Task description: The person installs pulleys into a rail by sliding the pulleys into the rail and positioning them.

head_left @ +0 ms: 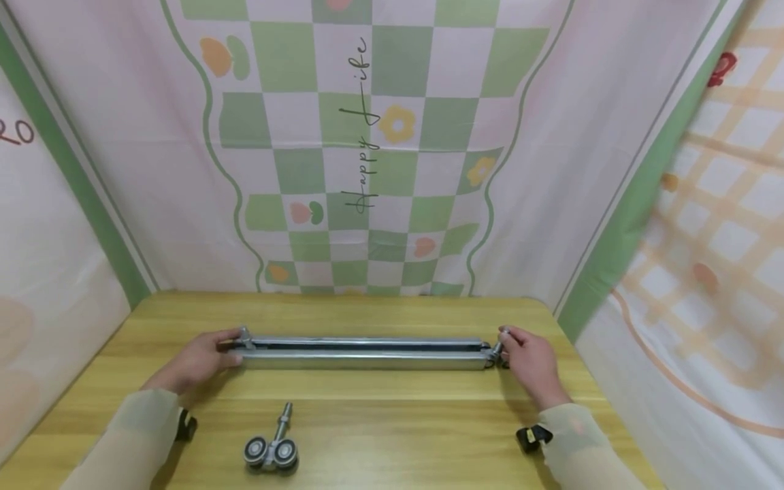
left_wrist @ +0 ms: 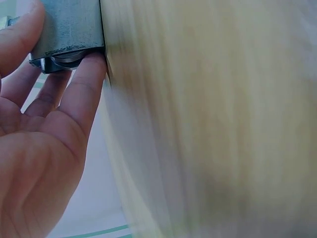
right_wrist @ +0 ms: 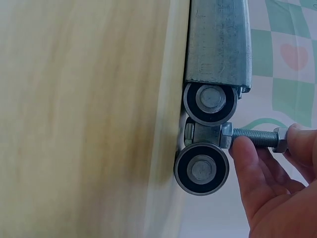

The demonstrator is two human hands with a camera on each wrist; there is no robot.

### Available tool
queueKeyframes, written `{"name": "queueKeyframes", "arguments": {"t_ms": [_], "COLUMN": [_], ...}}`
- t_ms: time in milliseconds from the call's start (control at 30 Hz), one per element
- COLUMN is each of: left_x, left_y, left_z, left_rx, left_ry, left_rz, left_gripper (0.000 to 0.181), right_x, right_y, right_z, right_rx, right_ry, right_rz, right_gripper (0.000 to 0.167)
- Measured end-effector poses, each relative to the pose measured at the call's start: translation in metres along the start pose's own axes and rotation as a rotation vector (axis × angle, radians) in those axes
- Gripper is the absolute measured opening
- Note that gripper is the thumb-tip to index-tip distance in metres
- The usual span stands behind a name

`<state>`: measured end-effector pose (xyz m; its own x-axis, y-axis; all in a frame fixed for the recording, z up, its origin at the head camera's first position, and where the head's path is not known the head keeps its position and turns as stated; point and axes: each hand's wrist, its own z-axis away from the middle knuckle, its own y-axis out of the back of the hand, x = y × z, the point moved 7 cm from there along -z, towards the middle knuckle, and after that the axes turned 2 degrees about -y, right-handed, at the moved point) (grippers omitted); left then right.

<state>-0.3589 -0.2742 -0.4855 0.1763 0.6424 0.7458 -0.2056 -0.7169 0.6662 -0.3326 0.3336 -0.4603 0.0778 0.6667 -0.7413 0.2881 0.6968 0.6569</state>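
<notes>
L grip [head_left: 199, 358] holding rail [head_left: 367, 358], R grip [head_left: 534, 362] pinching roller bolt [right_wrist: 256, 138], 2nd roller [head_left: 270, 452] nr rail

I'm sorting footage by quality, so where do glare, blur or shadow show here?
Head view: pale glints along the metal rail; left wrist view: the wooden tabletop smeared, with a soft shadow across its lower part; right wrist view: the lower wheel crisp, the wooden tabletop softer.

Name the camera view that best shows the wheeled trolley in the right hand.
The right wrist view: there the trolley is large, its two wheels and bolt plain at the rail's end. The head view shows it small, partly covered by the right hand; the left wrist view doesn't show it.
</notes>
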Motion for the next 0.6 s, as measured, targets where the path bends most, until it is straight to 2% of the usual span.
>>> {"name": "queueKeyframes", "arguments": {"t_ms": [267,600], "left_x": [-0.0026,-0.0001], "left_y": [-0.0005,-0.0004], "left_z": [-0.0018,0.0006], "left_rx": [-0.004,-0.008], "left_ry": [0.008,0.025], "left_rz": [0.001,0.000], "left_gripper": [0.071,0.071], "right_x": [0.0000,0.0014], "right_y": [0.0006,0.0008], "right_z": [0.0014,0.0019], "right_rx": [0.000,0.006], "right_ry": [-0.014,-0.049], "right_rz": [-0.011,-0.100], "right_gripper": [0.042,0.040]}}
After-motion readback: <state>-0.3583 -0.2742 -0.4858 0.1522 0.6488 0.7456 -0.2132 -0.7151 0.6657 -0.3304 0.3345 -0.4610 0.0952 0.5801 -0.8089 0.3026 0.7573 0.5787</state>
